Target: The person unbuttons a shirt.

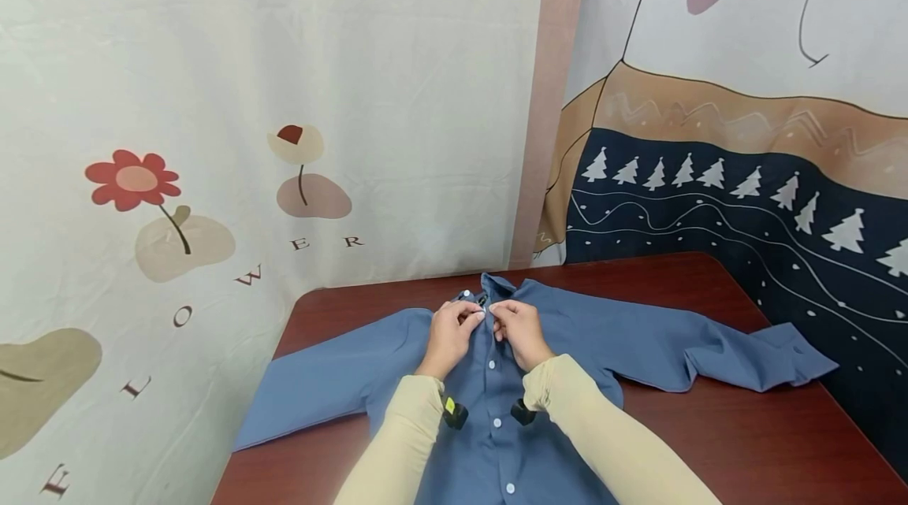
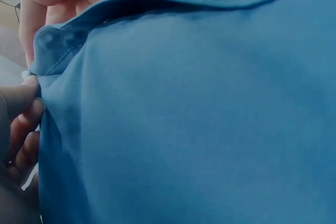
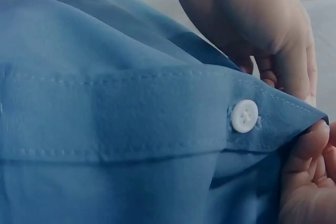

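A blue long-sleeved shirt (image 1: 397, 351) lies front up, its placket between both hands. My left hand (image 1: 447, 336) pinches the placket edge just below the collar (image 1: 499, 283). Close beside it, my right hand (image 1: 523, 332) pinches the facing edge with thumb and fingertips. In the right wrist view, the right thumb (image 3: 312, 137) presses at a pointed fabric corner, and a white button (image 3: 245, 116) shows on the cloth near it. A small white piece (image 2: 25, 75) peeks out above the left fingertips in the left wrist view. Farther down the placket run white buttons (image 1: 497, 423).
The shirt spreads over a dark red-brown table (image 1: 681, 442), its right-side sleeve (image 1: 752, 355) creased near the cuff and the other sleeve (image 1: 312, 379) stretched toward the left edge. Printed curtains (image 1: 426, 95) hang behind the table. Black wrist cameras (image 1: 523, 412) sit under both forearms.
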`<state>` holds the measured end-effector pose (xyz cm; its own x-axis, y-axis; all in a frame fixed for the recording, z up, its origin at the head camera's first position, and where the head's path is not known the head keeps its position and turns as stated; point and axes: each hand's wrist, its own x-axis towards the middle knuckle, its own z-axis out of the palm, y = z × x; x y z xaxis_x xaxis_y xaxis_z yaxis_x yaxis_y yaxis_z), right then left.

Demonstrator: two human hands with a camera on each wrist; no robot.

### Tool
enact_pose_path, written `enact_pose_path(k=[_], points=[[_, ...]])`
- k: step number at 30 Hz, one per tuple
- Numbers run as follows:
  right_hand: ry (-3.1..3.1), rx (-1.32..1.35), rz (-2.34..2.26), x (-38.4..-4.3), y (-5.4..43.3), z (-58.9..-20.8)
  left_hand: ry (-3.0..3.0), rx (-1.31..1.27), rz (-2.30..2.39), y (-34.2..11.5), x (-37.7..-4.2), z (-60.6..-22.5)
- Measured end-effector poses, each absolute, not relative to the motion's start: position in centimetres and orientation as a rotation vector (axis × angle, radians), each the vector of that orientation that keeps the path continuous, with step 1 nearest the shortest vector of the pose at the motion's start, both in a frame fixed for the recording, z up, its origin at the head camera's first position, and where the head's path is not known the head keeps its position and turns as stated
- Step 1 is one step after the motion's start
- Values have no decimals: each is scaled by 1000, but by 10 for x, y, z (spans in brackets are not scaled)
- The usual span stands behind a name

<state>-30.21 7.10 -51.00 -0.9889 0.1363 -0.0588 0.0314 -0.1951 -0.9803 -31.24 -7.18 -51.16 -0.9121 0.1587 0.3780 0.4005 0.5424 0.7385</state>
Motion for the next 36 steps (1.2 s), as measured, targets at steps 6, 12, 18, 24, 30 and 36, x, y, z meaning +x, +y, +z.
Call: enact_pose_path(k=[6, 12, 18, 24, 30, 36], points=[[-1936, -222, 2401, -301, 73, -510, -2463, -409, -1382, -73, -312, -510], [-2010, -253, 2290, -301, 76, -512, -2446, -387, -1379, -74, -315, -511], [-2167, -226, 2095, -300, 79, -514, -2463, -355, -1392, -76, -316, -511], [-2469, -55, 1565, -285, 81, -517, -2433, -369, -1416, -78, -316, -507], [-2695, 118, 1283, -272, 77, -516, -2387, -373, -1411, -80, -318, -501], [-2695, 165, 1280, -276, 74, -514, -2410, -375, -1323, -79, -319, -502]])
